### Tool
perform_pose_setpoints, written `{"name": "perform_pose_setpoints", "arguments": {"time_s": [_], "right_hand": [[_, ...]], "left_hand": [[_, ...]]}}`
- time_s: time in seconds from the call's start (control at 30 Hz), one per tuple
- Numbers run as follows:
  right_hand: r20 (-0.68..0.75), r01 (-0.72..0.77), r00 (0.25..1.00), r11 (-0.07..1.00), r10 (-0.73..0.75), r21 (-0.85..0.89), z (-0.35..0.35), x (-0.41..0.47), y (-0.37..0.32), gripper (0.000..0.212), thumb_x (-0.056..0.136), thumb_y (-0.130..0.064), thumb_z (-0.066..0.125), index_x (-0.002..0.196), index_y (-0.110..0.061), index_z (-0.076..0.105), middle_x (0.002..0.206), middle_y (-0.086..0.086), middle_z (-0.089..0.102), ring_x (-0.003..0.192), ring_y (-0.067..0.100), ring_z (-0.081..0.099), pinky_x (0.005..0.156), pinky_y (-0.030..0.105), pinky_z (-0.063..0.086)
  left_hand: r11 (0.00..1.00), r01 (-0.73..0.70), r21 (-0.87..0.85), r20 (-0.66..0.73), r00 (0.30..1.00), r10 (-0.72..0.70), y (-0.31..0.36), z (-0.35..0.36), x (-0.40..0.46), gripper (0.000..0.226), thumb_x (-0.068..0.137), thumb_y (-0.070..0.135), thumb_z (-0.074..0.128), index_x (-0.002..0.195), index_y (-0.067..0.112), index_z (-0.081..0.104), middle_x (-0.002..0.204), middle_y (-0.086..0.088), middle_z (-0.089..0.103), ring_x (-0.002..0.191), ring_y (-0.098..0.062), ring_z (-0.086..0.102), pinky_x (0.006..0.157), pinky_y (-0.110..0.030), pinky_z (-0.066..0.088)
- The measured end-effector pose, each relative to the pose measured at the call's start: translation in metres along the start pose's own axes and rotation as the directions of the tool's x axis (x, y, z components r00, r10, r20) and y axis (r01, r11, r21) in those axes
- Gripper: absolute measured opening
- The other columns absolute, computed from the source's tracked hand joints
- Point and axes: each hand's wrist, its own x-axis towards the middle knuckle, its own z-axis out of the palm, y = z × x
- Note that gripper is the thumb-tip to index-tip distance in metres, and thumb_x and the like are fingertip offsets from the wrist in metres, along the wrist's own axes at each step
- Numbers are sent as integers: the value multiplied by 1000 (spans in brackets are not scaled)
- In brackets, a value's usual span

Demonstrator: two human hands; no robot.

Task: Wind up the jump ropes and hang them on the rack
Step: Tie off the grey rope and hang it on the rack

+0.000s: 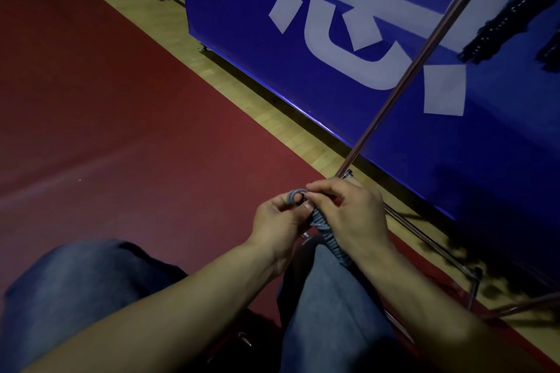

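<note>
Jump rope, wound into a grey bundle, sits low and centre in the frame. Your left hand pinches its loop; your right hand grips the coils. Judged light and limp: hold the wraps tight. Rack rises upper right.

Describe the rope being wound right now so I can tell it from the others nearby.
Start at the big blue banner with white lettering, then follow the thin metal rack pole down to the red floor. Just below its foot, the left hand and right hand pinch the grey jump rope, a tight bundle with a small loop on top. The ropes hanging at upper right are black.
</note>
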Motion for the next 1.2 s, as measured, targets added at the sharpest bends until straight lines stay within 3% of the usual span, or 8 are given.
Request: {"name": "perform_pose_setpoints", "arguments": {"time_s": [0.17, 0.3, 0.43, 0.57, 0.77, 0.87, 1.03, 1.2], "right_hand": [[-94, 16, 996, 995, -6, 98, 13, -9, 2, 20, 85, -19, 73, 104, -26, 76, 94, -2, 66, 81, 0, 65, 74, 11, 53], [215, -62, 974, 998, 66, -27, 14, -2, 8, 31, 95, -10, 56, 117, -26, 71, 108, 0, 68, 97, 5, 61, 86, 13, 47], [424, -165, 897, 985, 129, 50, 2, 17, 9, 26, 93, -10, 61, 109, -27, 74, 114, -17, 65, 104, -7, 56, 91, 3, 39], [367, -162, 919, 986, 142, 25, 1, 25, 13, 21, 86, -16, 72, 102, -28, 75, 102, -16, 63, 93, -5, 58, 80, 5, 42], [325, -130, 941, 988, 98, 78, -1, 23, 13, 19, 82, -13, 74, 93, -28, 72, 94, -13, 66, 85, -2, 62, 74, 12, 50], [349, -138, 934, 981, 81, 140, -3, 24, 11, 36, 81, -11, 76, 112, -29, 68, 94, -9, 67, 87, 2, 64, 78, 16, 53], [448, -411, 875, 772, 184, 485, -15, 21, 19, 33, 93, -5, 59, 122, -21, 61, 118, 0, 66, 107, 10, 65, 88, 25, 54], [637, -638, 728, 590, 253, 495, -17, -1, 24, 36, 94, -28, 56, 130, -27, 55, 123, 4, 66, 103, 21, 68, 83, 37, 57]], "left_hand": [[1000, 12, -17, -15, 1000, -12, 2, -3, 4, 14, 89, -13, 57, 96, -4, 65, 86, -19, 71, 78, -26, 72, 69, -30, 60], [995, 96, 32, -133, 987, -91, 0, -13, 13, 9, 89, -7, 64, 95, -2, 66, 81, -14, 70, 64, -18, 70, 58, -28, 59], [989, 103, 108, -81, 992, -94, 1, -17, 19, 17, 91, -8, 59, 82, 5, 66, 81, -14, 67, 74, -26, 65, 76, -38, 54], [980, 97, 171, 33, 994, -104, 8, -14, 16, 20, 92, -10, 51, 94, 2, 68, 84, -12, 68, 68, -18, 65, 63, -28, 54], [982, 17, 186, 104, 994, -36, 7, -15, 14, 16, 96, 14, 62, 102, -1, 64, 96, -20, 66, 87, -33, 64, 86, -47, 55], [985, 11, 172, 115, 993, -31, 7, -16, 15, 12, 97, 13, 58, 99, 2, 64, 92, -16, 67, 82, -26, 65, 83, -41, 54], [988, 19, 154, 77, 997, -31, 16, -19, 22, 17, 100, 13, 51, 98, 5, 67, 88, -10, 69, 77, -22, 60, 68, -33, 46], [993, -44, 111, 9, 999, 43, 23, -20, 29, 18, 102, 11, 47, 103, 2, 62, 84, -6, 69, 69, -11, 67, 64, -26, 55]]}}
